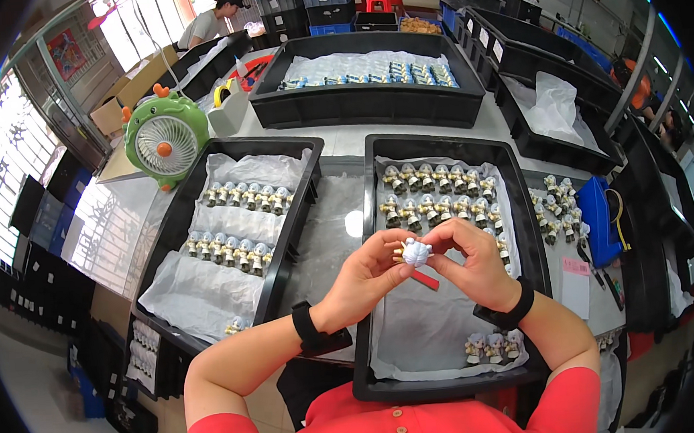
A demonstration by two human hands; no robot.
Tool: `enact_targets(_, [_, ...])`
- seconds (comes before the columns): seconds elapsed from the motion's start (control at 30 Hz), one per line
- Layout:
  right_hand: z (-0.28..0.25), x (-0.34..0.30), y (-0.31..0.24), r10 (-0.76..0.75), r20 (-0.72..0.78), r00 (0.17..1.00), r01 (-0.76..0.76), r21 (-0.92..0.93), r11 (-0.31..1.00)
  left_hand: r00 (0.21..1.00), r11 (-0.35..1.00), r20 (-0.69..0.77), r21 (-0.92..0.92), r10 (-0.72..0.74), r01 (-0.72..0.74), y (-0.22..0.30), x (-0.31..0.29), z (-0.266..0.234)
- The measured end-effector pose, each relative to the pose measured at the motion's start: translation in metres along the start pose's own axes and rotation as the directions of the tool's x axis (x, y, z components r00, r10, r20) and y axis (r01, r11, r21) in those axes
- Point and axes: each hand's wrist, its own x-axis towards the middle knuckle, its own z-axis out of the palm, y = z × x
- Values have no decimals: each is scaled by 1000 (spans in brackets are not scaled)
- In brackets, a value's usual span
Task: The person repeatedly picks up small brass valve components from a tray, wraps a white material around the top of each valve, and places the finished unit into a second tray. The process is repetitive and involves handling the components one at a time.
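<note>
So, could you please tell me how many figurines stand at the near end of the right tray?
3: left, middle and right, side by side near the tray's front edge; none seem hidden.

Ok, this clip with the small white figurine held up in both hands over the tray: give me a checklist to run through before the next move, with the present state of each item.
1. Figurine held by both hands: ok; left hand and right hand pinch it from either side.
2. Figurine clear of the tray: ok, raised above the black tray.
3. Free lining space in that tray below the hands: ok, bare white liner shows.
4. Rows of figurines standing upright: ok, as far as visible.
5. Red piece under the hands, held or lying loose: cannot tell.
6. Figurine's finish and completeness: cannot tell, too small.
</note>
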Motion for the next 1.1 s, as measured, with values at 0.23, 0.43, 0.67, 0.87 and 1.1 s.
enact_targets(0.23, [3, -3, -10, -17, -37, 999, 15, -52, 999, 994, 997, -98, -60, 38, -44, 1, -3, 6])
enact_targets(0.43, [8, -2, -11, -210, -24, 977, 205, -128, 970, 979, 961, -131, -249, -157, 121, 9, -6, 11])
enact_targets(0.67, [13, -5, -11, -279, 4, 960, 276, -156, 948, 973, 871, 75, -435, -218, 229, 10, -5, 6])
enact_targets(0.87, [14, -3, -13, -216, 18, 976, 216, -183, 959, 940, 835, 137, -432, -312, 340, 12, -1, 1])
enact_targets(1.1, [14, -3, -10, -222, 30, 975, 224, -204, 953, 941, 843, 123, -417, -317, 338, 11, 0, 1])
